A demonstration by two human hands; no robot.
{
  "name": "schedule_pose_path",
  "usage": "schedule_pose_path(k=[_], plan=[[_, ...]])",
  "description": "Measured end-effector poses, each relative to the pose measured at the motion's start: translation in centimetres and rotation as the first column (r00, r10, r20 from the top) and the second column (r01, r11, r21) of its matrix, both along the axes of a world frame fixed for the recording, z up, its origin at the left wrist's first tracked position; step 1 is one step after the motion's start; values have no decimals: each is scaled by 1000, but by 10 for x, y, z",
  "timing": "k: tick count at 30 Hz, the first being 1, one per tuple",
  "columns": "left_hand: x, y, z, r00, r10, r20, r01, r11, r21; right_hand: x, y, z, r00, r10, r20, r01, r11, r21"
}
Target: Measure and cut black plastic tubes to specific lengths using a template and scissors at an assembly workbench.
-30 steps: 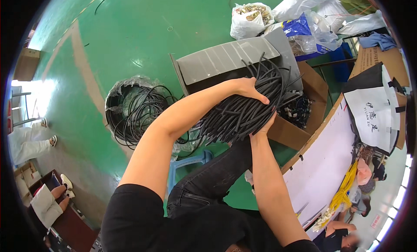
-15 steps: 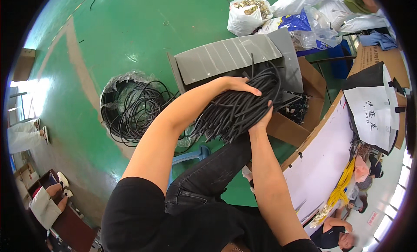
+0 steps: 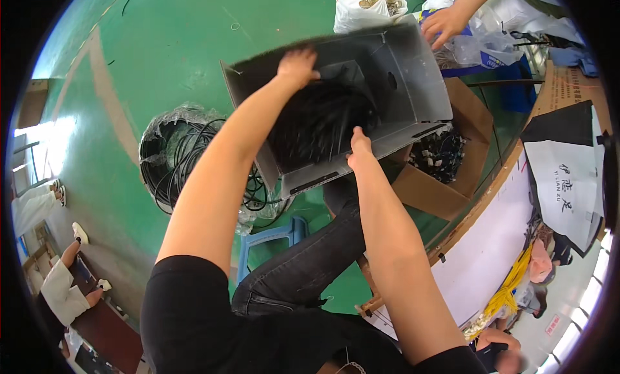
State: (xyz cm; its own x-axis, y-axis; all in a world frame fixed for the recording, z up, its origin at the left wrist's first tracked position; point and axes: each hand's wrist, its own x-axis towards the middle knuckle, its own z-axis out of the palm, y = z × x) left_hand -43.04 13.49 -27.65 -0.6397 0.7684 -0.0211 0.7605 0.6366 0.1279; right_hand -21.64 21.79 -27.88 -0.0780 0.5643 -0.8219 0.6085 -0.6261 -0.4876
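Black cut cables lie in a loose, blurred heap inside a grey cardboard box, whose open mouth faces me. At the far inner wall of that box, above the cables, my left hand is open with its fingers a little apart and blurred. My right hand reaches over the near edge beside the cables, open, its thumb raised away from the other fingers. These fingers are partly hidden. Another person's hand is at the box's far right corner.
Left of the box stands a plastic-wrapped coil of black cable. A blue stool is by my leg. To the right are a brown carton of small parts, a white-topped table and yellow cables. A white sack sits beyond.
The cable bundle has gone from between my hands into the grey box, and my hands have parted. The box has tipped its open side toward me. Another person's hand has come to its corner.
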Motion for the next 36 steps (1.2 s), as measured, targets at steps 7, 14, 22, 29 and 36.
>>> schedule_pose_path(k=[7,14,22,29,36], plan=[[-1,-54,31,970,-77,228,15,965,263,-13,24,39,798,323,-509,-431,896,-107],[132,-221,92,934,212,287,-356,509,784,21,86,219,522,606,-599,-613,756,231],[330,-405,-86,587,530,611,-700,712,54,195,-13,341,902,429,52,-250,419,873],[306,-359,-188,230,589,775,-579,723,-377,271,-115,276,710,484,511,-579,-11,815],[231,-340,-243,-248,518,819,-672,516,-531,273,-142,235,623,456,635,-691,-59,720]])
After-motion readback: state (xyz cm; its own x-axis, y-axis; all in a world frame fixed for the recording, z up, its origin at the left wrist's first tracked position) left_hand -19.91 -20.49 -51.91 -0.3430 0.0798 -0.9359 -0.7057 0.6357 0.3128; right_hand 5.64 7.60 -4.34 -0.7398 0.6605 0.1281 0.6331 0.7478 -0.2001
